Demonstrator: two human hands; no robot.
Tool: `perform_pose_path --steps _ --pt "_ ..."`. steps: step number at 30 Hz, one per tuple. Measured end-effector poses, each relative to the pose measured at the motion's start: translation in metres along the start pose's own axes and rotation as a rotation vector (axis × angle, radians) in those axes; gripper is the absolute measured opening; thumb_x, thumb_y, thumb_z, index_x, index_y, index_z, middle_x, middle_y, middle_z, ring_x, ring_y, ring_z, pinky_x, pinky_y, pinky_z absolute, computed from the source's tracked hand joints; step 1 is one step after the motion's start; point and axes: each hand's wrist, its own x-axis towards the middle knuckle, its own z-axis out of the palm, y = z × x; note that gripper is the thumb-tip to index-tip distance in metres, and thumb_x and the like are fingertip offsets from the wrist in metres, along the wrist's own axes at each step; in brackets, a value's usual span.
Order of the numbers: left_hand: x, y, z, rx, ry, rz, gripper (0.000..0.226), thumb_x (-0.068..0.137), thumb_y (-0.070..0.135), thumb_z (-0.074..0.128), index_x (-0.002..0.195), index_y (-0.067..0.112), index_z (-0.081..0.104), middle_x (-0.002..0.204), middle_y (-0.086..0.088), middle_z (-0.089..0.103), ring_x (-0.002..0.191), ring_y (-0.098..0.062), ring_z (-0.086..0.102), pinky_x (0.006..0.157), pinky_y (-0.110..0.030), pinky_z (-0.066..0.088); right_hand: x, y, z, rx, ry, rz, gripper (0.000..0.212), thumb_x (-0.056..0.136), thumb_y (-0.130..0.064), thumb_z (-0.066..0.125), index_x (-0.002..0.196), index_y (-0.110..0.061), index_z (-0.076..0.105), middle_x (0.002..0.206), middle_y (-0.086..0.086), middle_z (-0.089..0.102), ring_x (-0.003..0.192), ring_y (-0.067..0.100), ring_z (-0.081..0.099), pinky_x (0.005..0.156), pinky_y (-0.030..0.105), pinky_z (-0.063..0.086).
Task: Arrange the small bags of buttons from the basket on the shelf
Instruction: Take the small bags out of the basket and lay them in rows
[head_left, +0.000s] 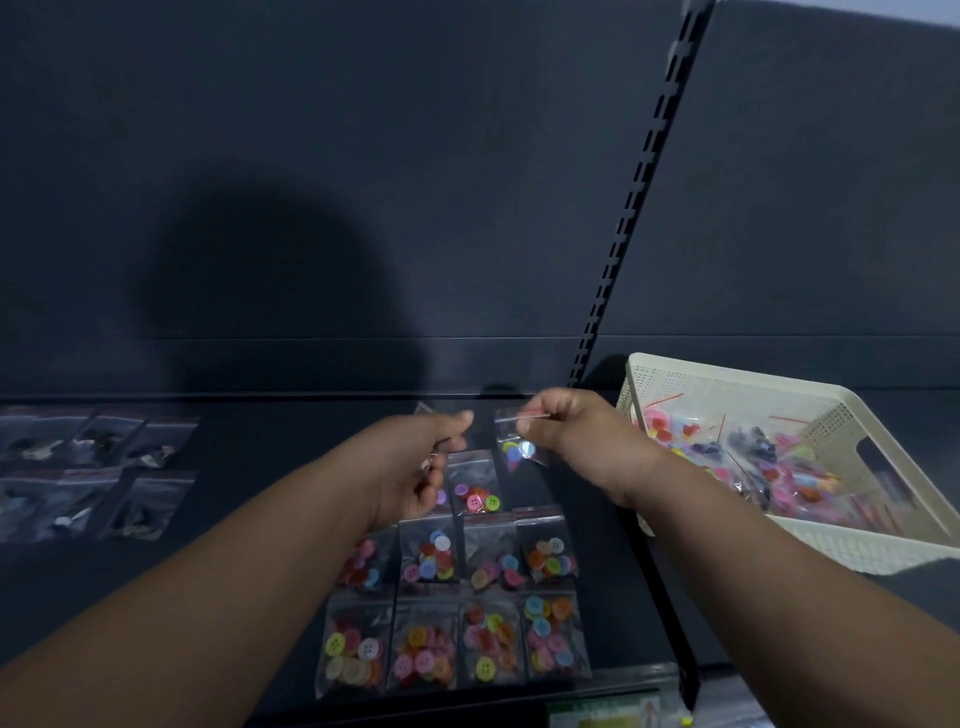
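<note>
Bag of buttons (521, 441): light, limp, slick film; right hand (582, 441) pinches its top strip, likely the surest hold. Left hand (415, 467), at 9 o'clock, curls round what looks like a second bag (426, 410).

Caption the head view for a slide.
Right hand pinches a button bag above the rows of bags laid on the shelf, left hand grips a second bag, basket at right.

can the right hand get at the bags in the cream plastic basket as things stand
Probably yes for reach, no for grip: the cream perforated plastic basket stands open-topped right of the right hand, nothing between, but that hand pinches a small clear bag of coloured buttons.
</note>
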Motion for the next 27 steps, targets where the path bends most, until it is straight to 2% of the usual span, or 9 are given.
perform_pose_path --steps 3,8,11,15,17,19,21,24,27 --pt "0.000 0.002 -0.006 -0.022 0.041 0.024 0.019 0.086 0.020 0.047 0.069 0.015 0.054 0.046 0.003 0.040 0.043 -0.009 0.034 0.046 -0.016 0.031 0.005 0.009 -0.001 -0.080 0.021 0.115 0.018 0.091 -0.011 0.060 0.075 -0.018 0.063 0.065 -0.004 0.060 0.057 0.005 0.052 0.052 0.012 0.041" --pt "-0.001 0.000 -0.011 -0.021 0.111 0.133 0.025 0.086 0.000 0.036 0.076 0.013 0.056 0.061 -0.005 0.052 0.046 -0.013 0.041 0.052 -0.022 0.034 0.013 0.019 0.004 -0.123 0.004 0.208 0.012 0.089 -0.007 0.061 0.080 -0.015 0.062 0.065 -0.001 0.058 0.055 0.008 0.050 0.049 0.015 0.040" --pt "0.003 -0.002 -0.017 0.020 0.173 0.191 0.026 0.090 -0.002 0.041 0.080 0.013 0.060 0.074 -0.008 0.065 0.059 -0.015 0.054 0.055 -0.025 0.040 0.017 0.023 0.007 -0.276 0.000 0.190 0.014 0.088 -0.008 0.062 0.077 -0.018 0.061 0.071 -0.001 0.061 0.064 0.011 0.055 0.058 0.020 0.043" --pt "0.008 -0.006 -0.029 0.044 0.180 0.266 0.020 0.091 0.000 0.050 0.092 0.014 0.063 0.083 -0.009 0.072 0.066 -0.016 0.061 0.050 -0.020 0.045 0.020 0.028 0.010 -0.367 -0.023 0.169 0.018 0.086 -0.009 0.063 0.072 -0.019 0.060 0.070 -0.002 0.061 0.067 0.010 0.056 0.061 0.021 0.043" --pt "0.007 -0.006 -0.030 0.012 0.167 0.269 0.017 0.093 0.001 0.050 0.094 0.012 0.063 0.084 -0.010 0.072 0.068 -0.017 0.062 0.051 -0.021 0.047 0.021 0.031 0.011 -0.369 -0.016 0.169 0.016 0.085 -0.009 0.064 0.072 -0.018 0.061 0.067 -0.002 0.061 0.066 0.011 0.057 0.062 0.022 0.044" --pt "0.006 -0.005 -0.030 -0.023 0.151 0.268 0.018 0.093 0.000 0.049 0.092 0.013 0.062 0.082 -0.010 0.068 0.063 -0.014 0.058 0.042 -0.017 0.045 0.023 0.032 0.013 -0.348 -0.006 0.181 0.017 0.085 -0.008 0.065 0.072 -0.017 0.060 0.060 -0.001 0.060 0.057 0.012 0.055 0.059 0.023 0.045" --pt "0.004 -0.003 -0.028 -0.046 0.147 0.262 0.018 0.093 0.000 0.050 0.095 0.013 0.062 0.080 -0.008 0.064 0.061 -0.014 0.054 0.044 -0.020 0.046 0.025 0.033 0.014 -0.356 -0.008 0.188 0.016 0.086 -0.008 0.065 0.073 -0.017 0.060 0.059 0.000 0.060 0.054 0.012 0.055 0.061 0.024 0.047" --pt "0.004 -0.004 -0.029 -0.055 0.159 0.253 0.015 0.092 0.001 0.052 0.092 0.012 0.061 0.076 -0.007 0.059 0.062 -0.015 0.051 0.053 -0.025 0.048 0.027 0.031 0.013 -0.432 -0.005 0.170 0.009 0.083 -0.015 0.069 0.083 -0.019 0.062 0.081 0.001 0.067 0.076 0.015 0.063 0.076 0.030 0.052" --pt "0.005 -0.004 -0.030 -0.049 0.158 0.245 0.012 0.091 0.002 0.052 0.094 0.010 0.060 0.079 -0.008 0.059 0.065 -0.016 0.052 0.051 -0.025 0.048 0.026 0.029 0.012 -0.584 0.034 0.106 0.029 0.081 -0.022 0.071 0.109 -0.021 0.062 0.105 -0.004 0.059 0.099 0.017 0.061 0.085 0.025 0.047"
